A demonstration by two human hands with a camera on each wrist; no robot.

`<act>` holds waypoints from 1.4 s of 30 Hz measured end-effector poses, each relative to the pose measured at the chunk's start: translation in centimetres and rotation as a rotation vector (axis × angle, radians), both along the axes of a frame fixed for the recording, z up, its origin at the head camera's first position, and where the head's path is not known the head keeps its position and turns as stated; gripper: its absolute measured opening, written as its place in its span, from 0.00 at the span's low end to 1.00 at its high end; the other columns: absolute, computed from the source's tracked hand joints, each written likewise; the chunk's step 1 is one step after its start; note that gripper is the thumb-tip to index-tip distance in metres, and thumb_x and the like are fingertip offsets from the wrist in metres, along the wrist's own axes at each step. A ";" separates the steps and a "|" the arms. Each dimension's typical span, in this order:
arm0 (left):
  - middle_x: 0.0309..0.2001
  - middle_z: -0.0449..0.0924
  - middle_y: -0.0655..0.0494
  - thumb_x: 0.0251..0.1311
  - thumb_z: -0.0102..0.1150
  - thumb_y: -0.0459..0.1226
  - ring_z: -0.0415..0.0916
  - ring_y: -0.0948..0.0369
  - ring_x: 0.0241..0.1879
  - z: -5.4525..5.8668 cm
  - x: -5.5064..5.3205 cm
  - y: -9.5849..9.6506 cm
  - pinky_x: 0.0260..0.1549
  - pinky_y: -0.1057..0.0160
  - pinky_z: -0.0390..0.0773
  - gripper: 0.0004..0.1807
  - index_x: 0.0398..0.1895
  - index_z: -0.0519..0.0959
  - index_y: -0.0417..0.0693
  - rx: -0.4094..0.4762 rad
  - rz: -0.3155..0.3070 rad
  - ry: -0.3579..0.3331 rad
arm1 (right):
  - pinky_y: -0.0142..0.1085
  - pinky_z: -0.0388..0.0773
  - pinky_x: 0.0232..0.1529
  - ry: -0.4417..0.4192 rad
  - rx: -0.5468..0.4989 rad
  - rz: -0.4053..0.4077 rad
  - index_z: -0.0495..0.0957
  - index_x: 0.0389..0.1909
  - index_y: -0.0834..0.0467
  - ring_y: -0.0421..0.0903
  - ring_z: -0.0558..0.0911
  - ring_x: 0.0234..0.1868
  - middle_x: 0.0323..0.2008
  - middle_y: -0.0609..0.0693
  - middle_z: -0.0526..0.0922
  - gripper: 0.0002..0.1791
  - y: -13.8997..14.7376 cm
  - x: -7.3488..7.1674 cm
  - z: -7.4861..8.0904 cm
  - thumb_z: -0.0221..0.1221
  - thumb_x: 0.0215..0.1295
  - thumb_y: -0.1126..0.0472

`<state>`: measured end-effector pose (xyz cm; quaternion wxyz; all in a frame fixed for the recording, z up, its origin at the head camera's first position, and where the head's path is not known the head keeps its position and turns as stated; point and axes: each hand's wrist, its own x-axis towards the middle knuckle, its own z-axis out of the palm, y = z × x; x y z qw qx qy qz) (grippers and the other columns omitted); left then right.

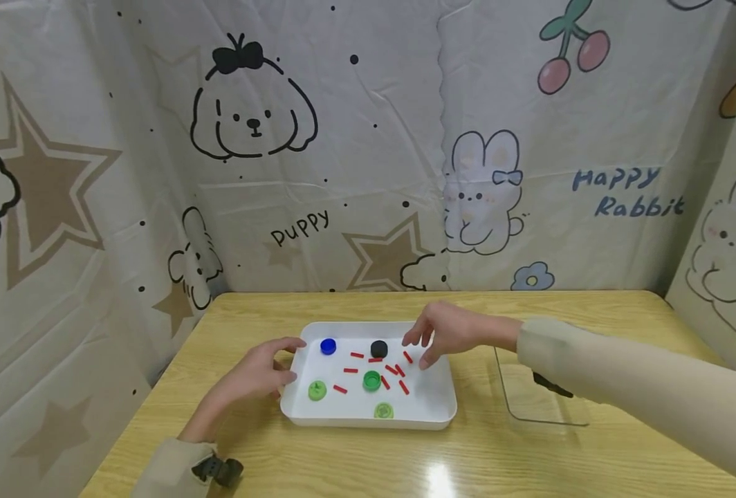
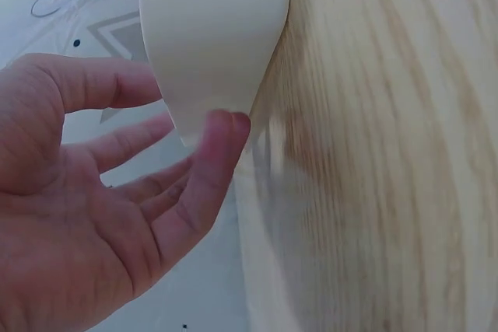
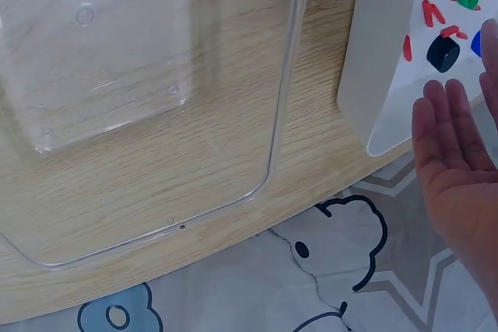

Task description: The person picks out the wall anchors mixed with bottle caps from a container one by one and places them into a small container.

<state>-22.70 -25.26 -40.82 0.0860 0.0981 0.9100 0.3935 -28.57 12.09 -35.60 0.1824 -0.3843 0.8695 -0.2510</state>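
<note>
A shallow white tray (image 1: 368, 418) holds several short red sticks (image 1: 351, 371), a blue cap (image 1: 328, 346), a black cap (image 1: 378, 349), a green cap (image 1: 371, 380) and two light-green caps (image 1: 317, 391). My left hand (image 1: 259, 373) grips the tray's left end, its fingertips (image 2: 226, 126) against the outer wall. Over the tray's right side is my right hand (image 1: 445, 332), with thumb and fingers spread apart around a red stick (image 1: 408, 357). In the right wrist view, nothing shows between the fingers of the right hand (image 3: 463, 145).
To the right of the tray, a clear plastic container (image 1: 539, 394) stands on the wooden table (image 1: 368, 460), partly hidden by my right sleeve in the head view. A printed cloth (image 1: 368, 138) hangs behind the table and at its sides.
</note>
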 end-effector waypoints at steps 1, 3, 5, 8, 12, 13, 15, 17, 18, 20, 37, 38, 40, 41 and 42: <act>0.65 0.75 0.39 0.63 0.65 0.24 0.80 0.55 0.33 -0.1 -0.1 -0.1 0.22 0.55 0.84 0.30 0.70 0.75 0.39 0.023 -0.003 -0.018 | 0.33 0.84 0.44 -0.007 -0.002 0.004 0.89 0.52 0.63 0.53 0.87 0.47 0.51 0.53 0.90 0.21 0.0 -0.2 -0.1 0.78 0.57 0.66; 0.66 0.73 0.37 0.63 0.65 0.23 0.81 0.54 0.33 -0.2 -0.3 -0.3 0.22 0.53 0.85 0.30 0.70 0.75 0.38 0.058 -0.015 -0.045 | 0.32 0.84 0.42 -0.011 0.004 0.005 0.89 0.52 0.63 0.51 0.87 0.46 0.50 0.53 0.90 0.20 -0.1 -0.5 -0.3 0.78 0.57 0.66; 0.67 0.72 0.36 0.63 0.65 0.23 0.81 0.54 0.35 -0.3 -0.4 -0.4 0.22 0.52 0.85 0.30 0.70 0.75 0.38 0.079 -0.020 -0.068 | 0.32 0.84 0.40 -0.006 0.021 0.001 0.90 0.51 0.63 0.48 0.86 0.42 0.47 0.53 0.91 0.20 -0.3 -0.8 -0.6 0.78 0.57 0.67; 0.67 0.71 0.34 0.63 0.65 0.23 0.82 0.53 0.36 -0.4 -0.6 -0.7 0.22 0.51 0.86 0.30 0.70 0.74 0.37 0.106 -0.033 -0.098 | 0.31 0.84 0.39 -0.004 0.059 -0.023 0.90 0.50 0.62 0.42 0.84 0.37 0.42 0.51 0.91 0.19 -0.6 -1.1 -0.8 0.78 0.56 0.68; 0.67 0.70 0.34 0.63 0.65 0.25 0.81 0.52 0.40 -0.5 -0.8 -1.1 0.24 0.51 0.87 0.30 0.70 0.73 0.36 0.142 -0.060 -0.130 | 0.31 0.84 0.38 0.002 0.112 -0.051 0.91 0.48 0.61 0.38 0.83 0.34 0.35 0.50 0.90 0.18 -0.9 -1.5 -0.9 0.78 0.55 0.69; 0.67 0.70 0.34 0.64 0.65 0.25 0.81 0.51 0.41 -0.5 -0.9 -1.2 0.24 0.51 0.87 0.30 0.70 0.74 0.36 0.153 -0.064 -0.138 | 0.31 0.84 0.38 0.001 0.123 -0.059 0.91 0.48 0.61 0.38 0.82 0.34 0.35 0.49 0.90 0.18 -1.0 -1.5 -0.9 0.79 0.55 0.69; 0.68 0.70 0.35 0.64 0.65 0.27 0.81 0.51 0.43 -0.5 -1.0 -1.4 0.25 0.51 0.87 0.30 0.70 0.74 0.37 0.168 -0.071 -0.153 | 0.31 0.84 0.37 0.009 0.135 -0.054 0.91 0.48 0.61 0.38 0.82 0.33 0.33 0.49 0.89 0.18 -1.0 -1.7 -0.9 0.79 0.54 0.70; 0.68 0.70 0.35 0.64 0.66 0.28 0.81 0.51 0.44 -0.5 -1.1 -1.6 0.26 0.51 0.87 0.30 0.71 0.73 0.38 0.181 -0.077 -0.163 | 0.31 0.84 0.37 0.007 0.141 -0.056 0.91 0.47 0.61 0.39 0.82 0.34 0.33 0.49 0.89 0.18 -1.1 -1.8 -1.0 0.78 0.54 0.70; 0.69 0.69 0.34 0.64 0.66 0.28 0.81 0.51 0.45 -0.6 -1.1 -1.7 0.27 0.51 0.87 0.31 0.71 0.73 0.38 0.189 -0.080 -0.168 | 0.31 0.84 0.37 0.004 0.143 -0.059 0.91 0.47 0.61 0.39 0.82 0.34 0.33 0.48 0.89 0.18 -1.1 -1.9 -1.0 0.78 0.54 0.71; 0.69 0.69 0.34 0.64 0.67 0.28 0.82 0.50 0.46 -0.6 -1.2 -1.9 0.27 0.50 0.87 0.31 0.72 0.73 0.38 0.210 -0.080 -0.179 | 0.32 0.84 0.38 0.003 0.147 -0.059 0.91 0.48 0.61 0.39 0.82 0.35 0.33 0.47 0.89 0.18 -1.2 -2.0 -1.1 0.78 0.55 0.71; 0.71 0.68 0.34 0.64 0.67 0.27 0.82 0.50 0.47 -0.4 -1.3 -2.3 0.25 0.49 0.87 0.34 0.74 0.70 0.37 0.258 -0.084 -0.227 | 0.33 0.85 0.28 -0.049 0.129 -0.144 0.91 0.48 0.62 0.44 0.83 0.24 0.26 0.47 0.83 0.17 -2.6 -2.3 -2.6 0.76 0.57 0.73; 0.71 0.68 0.34 0.64 0.67 0.28 0.82 0.50 0.47 -0.3 -1.3 -2.3 0.25 0.49 0.87 0.34 0.73 0.70 0.37 0.257 -0.085 -0.227 | 0.33 0.85 0.28 -0.050 0.130 -0.152 0.90 0.48 0.62 0.44 0.83 0.24 0.26 0.47 0.83 0.17 -2.7 -2.2 -2.7 0.76 0.56 0.73; 0.72 0.67 0.34 0.64 0.67 0.28 0.82 0.50 0.46 -0.3 -1.3 -2.3 0.25 0.49 0.87 0.34 0.73 0.71 0.37 0.258 -0.085 -0.229 | 0.33 0.84 0.27 -0.045 0.141 -0.162 0.90 0.48 0.62 0.44 0.83 0.23 0.25 0.47 0.83 0.17 -2.8 -2.1 -2.8 0.76 0.56 0.74; 0.72 0.67 0.34 0.64 0.67 0.28 0.82 0.50 0.46 -0.3 -1.3 -2.3 0.25 0.49 0.87 0.34 0.73 0.71 0.37 0.258 -0.085 -0.230 | 0.32 0.84 0.27 -0.039 0.146 -0.163 0.90 0.48 0.62 0.44 0.83 0.22 0.25 0.47 0.83 0.17 -2.9 -2.0 -2.9 0.76 0.56 0.74; 0.72 0.67 0.34 0.64 0.67 0.28 0.82 0.50 0.46 -0.3 -1.3 -2.3 0.25 0.49 0.87 0.34 0.73 0.71 0.37 0.258 -0.085 -0.230 | 0.32 0.83 0.27 -0.029 0.151 -0.163 0.90 0.48 0.62 0.43 0.82 0.22 0.25 0.47 0.83 0.18 -3.0 -2.0 -2.9 0.76 0.56 0.74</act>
